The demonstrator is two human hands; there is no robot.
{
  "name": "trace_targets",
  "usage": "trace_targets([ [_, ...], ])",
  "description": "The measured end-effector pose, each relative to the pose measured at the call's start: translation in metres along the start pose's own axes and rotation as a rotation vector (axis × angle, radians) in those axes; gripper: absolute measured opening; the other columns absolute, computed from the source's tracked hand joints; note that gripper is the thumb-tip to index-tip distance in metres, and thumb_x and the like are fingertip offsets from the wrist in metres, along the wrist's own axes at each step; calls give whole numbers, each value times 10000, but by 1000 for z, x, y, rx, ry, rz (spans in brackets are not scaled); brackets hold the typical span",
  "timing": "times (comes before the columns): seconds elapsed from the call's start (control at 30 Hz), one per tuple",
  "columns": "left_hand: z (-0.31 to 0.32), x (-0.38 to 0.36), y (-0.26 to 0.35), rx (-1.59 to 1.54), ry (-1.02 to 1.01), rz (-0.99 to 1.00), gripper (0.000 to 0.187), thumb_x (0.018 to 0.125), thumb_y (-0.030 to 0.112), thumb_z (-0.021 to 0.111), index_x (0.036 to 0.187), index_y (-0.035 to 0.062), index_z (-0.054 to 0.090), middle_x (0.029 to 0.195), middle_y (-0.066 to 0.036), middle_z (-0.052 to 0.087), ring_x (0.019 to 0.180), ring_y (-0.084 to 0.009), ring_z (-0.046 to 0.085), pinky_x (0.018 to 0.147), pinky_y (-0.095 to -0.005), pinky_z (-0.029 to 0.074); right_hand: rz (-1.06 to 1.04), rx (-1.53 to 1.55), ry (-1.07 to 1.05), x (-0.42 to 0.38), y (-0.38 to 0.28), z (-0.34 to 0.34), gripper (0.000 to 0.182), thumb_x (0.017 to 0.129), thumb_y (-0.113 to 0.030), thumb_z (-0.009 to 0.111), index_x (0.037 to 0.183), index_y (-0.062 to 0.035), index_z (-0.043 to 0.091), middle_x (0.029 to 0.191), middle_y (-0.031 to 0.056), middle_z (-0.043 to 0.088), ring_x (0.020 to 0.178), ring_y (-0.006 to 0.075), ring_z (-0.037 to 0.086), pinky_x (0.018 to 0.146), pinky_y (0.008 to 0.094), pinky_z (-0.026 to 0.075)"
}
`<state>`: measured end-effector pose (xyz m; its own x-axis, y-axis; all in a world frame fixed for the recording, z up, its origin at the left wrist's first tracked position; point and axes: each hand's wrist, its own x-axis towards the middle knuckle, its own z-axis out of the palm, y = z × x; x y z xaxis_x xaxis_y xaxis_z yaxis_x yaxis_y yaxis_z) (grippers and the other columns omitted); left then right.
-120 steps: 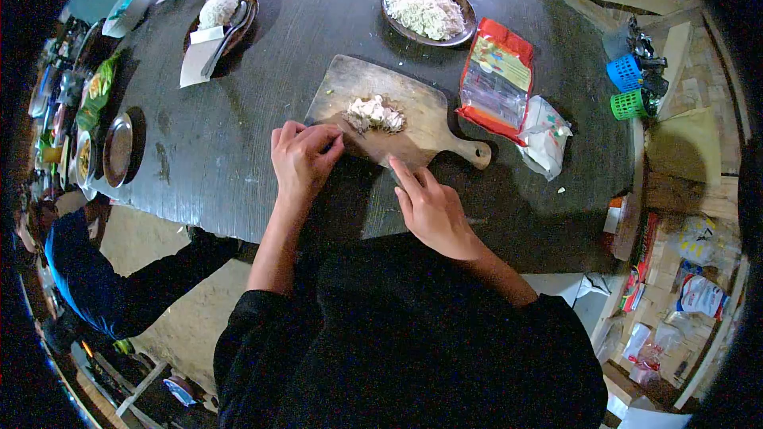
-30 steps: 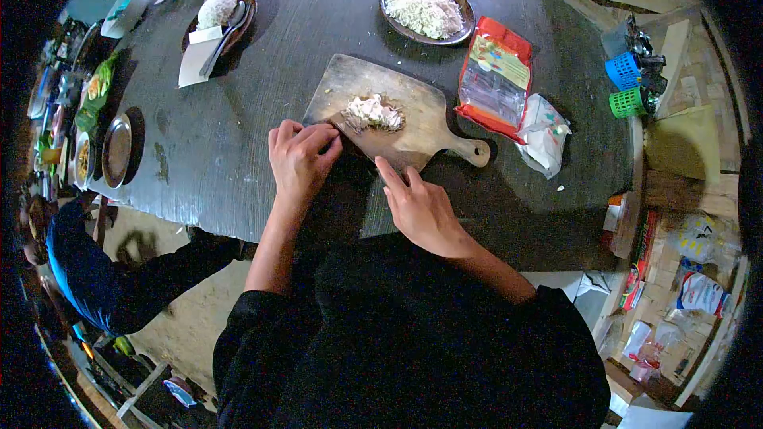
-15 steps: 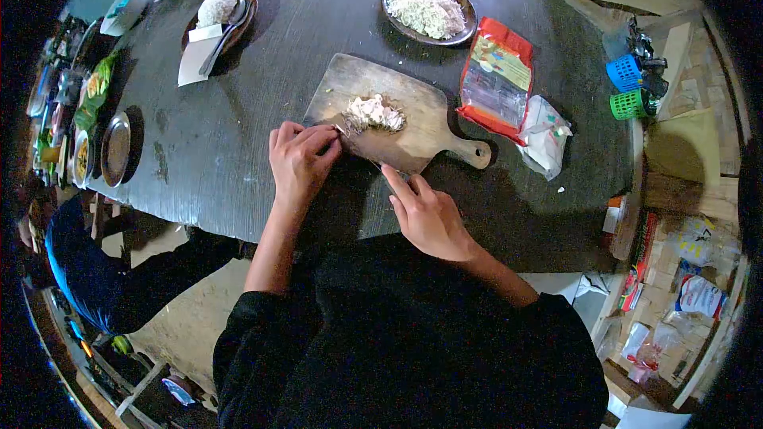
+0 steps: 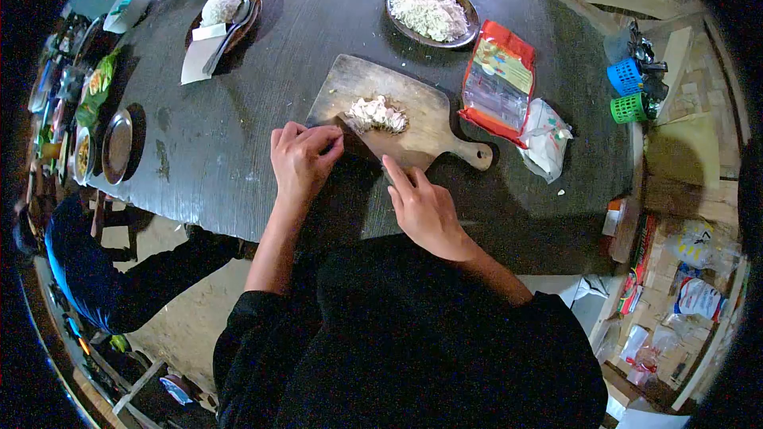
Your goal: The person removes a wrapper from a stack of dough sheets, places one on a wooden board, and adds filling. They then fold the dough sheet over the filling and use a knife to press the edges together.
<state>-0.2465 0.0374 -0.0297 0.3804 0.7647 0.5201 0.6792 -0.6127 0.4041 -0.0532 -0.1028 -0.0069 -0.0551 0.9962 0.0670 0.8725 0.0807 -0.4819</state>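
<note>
A wooden cutting board [image 4: 429, 103] with a handle lies on the dark table, bearing a small heap of chopped white food [image 4: 376, 114]. My right hand [image 4: 429, 210] is closed at the board's near edge, index finger stretched along a knife [image 4: 364, 143]. Its dark, thin blade slants up to the left across the board's near side and is hard to make out. At the blade's far end, my left hand [image 4: 300, 156] is closed, thumb and fingertips pinched together by the board's left corner. What that pinch holds is too small to tell.
Beyond the board stands a plate of white shreds [image 4: 429, 14]. A red packet [image 4: 499, 83] and a crumpled white bag [image 4: 547, 143] lie right. Rice [image 4: 221, 8] sits on a plate at back left. A person in dark clothes [image 4: 95, 270] is at lower left.
My right hand and the knife have shifted slightly up. The left fingers have drawn a little tighter together near the blade's end. The view has moved slightly.
</note>
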Motion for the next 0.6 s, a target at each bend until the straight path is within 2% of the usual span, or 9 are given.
trace_targets([
  [0.1,0,-1,-1,1,-15,-3,75,758,206,829,807,174,781,897,80,774,777,-162,608,755,-334,433,1,57,38,-4,3,-5,582,959,-153,629,1509,-103,446,981,262,634,676,419,685,585,498,580],
  [0.17,1,0,-2,-3,-9,3,75,753,201,829,803,173,780,896,79,774,778,-163,611,756,-336,433,18,105,-38,-7,-2,-12,595,959,-160,636,1519,-124,440,992,263,633,680,423,685,599,498,583],
  [0.4,-2,1,0,-43,-13,-45,75,737,180,828,786,157,776,897,63,776,779,-173,617,763,-342,437,3,47,-58,-11,-6,-9,633,950,-152,643,1539,-126,413,996,271,628,694,419,687,576,495,580],
  [0.47,-1,-1,-1,-36,-35,-53,117,724,182,842,825,163,785,888,43,772,806,-188,630,785,-356,457,22,-9,-87,-10,-8,-10,614,968,-136,630,1545,-135,419,965,218,610,716,400,681,621,477,581],
  [0.53,-1,-1,0,-28,-56,-58,165,710,184,856,863,168,795,879,23,769,833,-203,644,807,-370,477,24,-3,-92,-7,-8,-7,615,967,-134,632,1544,-133,420,966,221,611,707,401,680,617,481,581],
  [0.6,-3,2,2,-33,-21,-42,81,741,187,831,789,154,774,905,59,778,774,-173,614,769,-340,440,21,1,-91,-2,-7,-5,616,965,-132,635,1543,-131,420,966,224,611,698,401,680,613,485,580],
])
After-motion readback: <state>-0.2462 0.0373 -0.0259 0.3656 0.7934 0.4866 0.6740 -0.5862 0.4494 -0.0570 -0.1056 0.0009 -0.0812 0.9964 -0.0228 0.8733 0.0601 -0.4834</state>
